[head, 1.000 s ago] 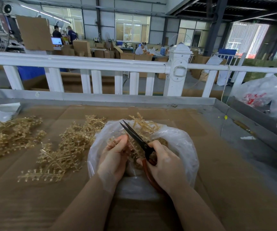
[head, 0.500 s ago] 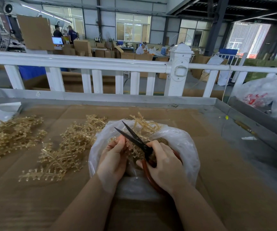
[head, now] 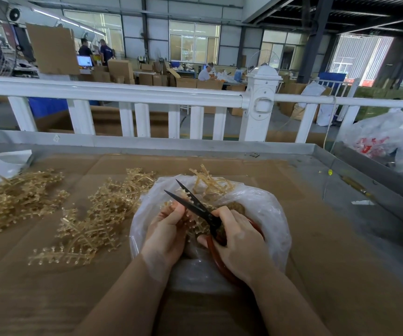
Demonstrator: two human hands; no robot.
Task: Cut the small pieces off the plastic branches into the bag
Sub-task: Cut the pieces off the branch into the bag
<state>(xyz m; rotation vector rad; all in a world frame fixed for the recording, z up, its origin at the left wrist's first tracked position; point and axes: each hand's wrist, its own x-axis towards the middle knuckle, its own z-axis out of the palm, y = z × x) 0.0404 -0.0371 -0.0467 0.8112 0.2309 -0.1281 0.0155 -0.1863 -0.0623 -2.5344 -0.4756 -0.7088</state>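
Branch [head: 195,223] pinched in left fingers [head: 175,214], over bag [head: 268,207].

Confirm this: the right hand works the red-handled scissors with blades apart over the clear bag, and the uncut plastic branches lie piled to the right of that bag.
Wrong side. The head view shows the uncut plastic branches piled left of the clear bag. The rest holds: the right hand works the red-handled scissors, blades apart, over the bag.

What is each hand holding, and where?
Right hand holds the scissors by the red handles; left hand pinches a plastic branch over the bag.
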